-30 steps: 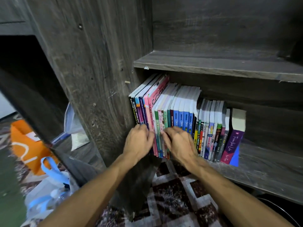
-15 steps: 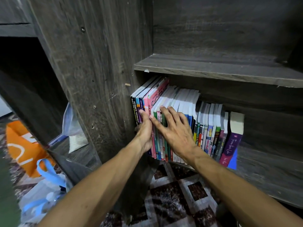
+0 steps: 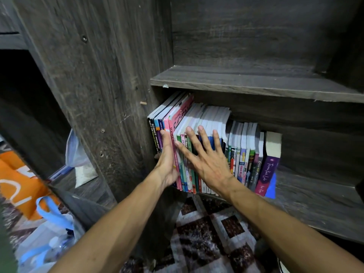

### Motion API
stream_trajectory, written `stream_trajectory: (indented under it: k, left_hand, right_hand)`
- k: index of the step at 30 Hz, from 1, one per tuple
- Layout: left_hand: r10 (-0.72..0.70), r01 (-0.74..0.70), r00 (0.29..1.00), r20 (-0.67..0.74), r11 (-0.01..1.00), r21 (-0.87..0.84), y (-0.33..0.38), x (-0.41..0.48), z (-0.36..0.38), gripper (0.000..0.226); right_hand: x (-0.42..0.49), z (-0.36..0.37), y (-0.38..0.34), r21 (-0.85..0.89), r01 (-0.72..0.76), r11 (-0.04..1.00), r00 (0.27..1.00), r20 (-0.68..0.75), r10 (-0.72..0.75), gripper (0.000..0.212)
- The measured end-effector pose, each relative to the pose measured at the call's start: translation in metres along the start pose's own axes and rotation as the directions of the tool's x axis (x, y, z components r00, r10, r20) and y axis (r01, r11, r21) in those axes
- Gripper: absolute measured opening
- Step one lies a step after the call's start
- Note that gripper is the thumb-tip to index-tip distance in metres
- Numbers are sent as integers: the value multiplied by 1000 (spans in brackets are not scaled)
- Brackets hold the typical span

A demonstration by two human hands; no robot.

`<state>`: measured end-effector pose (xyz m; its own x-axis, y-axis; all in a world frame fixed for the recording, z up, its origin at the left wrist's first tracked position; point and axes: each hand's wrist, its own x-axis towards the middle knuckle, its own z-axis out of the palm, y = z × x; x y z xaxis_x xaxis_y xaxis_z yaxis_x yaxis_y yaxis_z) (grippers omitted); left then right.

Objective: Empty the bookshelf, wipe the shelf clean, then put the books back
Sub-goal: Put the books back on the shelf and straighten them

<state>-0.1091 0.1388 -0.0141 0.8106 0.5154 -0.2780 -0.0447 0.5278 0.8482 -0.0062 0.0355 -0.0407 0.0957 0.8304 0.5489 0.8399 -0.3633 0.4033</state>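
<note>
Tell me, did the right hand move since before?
Yes. The right hand slid up the book spines, toward the upper shelf board, fingers now spread flat.

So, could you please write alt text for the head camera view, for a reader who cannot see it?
Two bare hands touch a row of standing books on a dark wooden shelf: the left hand at the pink spines near the row's left end, the right hand spread flat over green and blue spines.
</note>
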Motion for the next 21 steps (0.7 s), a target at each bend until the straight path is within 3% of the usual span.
stream_trajectory:
  k: [6, 9, 13, 18, 21]
  left_hand:
    - [-90, 88, 994, -58, 995, -46, -26, 10, 11, 126]
    - [-81, 81, 997, -8, 997, -17, -23, 8, 11, 122]
    - [-48, 51, 998, 47, 996, -70, -32, 2, 10, 111]
    - [-111, 108, 994, -11, 985, -135, -62, 1, 36, 118]
    - [-128, 114, 989, -74, 978, -172, -67, 12, 43, 135]
  right_hand:
    - [-22, 10, 20, -84, 5, 996, 1000, 0, -5, 114]
    - [-18, 9, 20, -114, 28, 993, 1000, 2, -28, 108]
    - [-23, 3, 16, -82, 27, 996, 999, -19, -29, 86]
    - [-62, 14, 44, -131, 15, 991, 999, -46, -21, 87]
    - [-73, 18, 57, -136, 71, 988, 997, -6, -73, 82]
